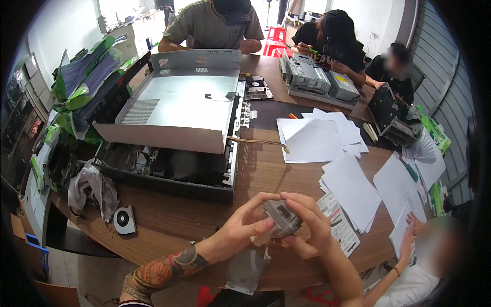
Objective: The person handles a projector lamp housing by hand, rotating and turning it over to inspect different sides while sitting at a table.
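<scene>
Both my hands are raised over the near edge of the table, closed round a small grey boxy part (283, 217) with a recess in its upper side. My left hand (240, 224) grips it from the left, thumb along its near face. From the right, my right hand (313, 223) holds it with fingers over the top and thumb below. What the part belongs to, I cannot tell. Just under my hands, a thin greyish plate or bag (243, 272) lies at the table edge, with a short pale cable end (266, 253) beside it.
A large dark computer case (169, 187) with its metal cover (179, 94) tilted up fills the left. Nearby lie a blower fan (124, 220), a grey cloth (92, 189) and small screws (192, 242). White papers (353, 192) spread rightward. Several people sit around the table.
</scene>
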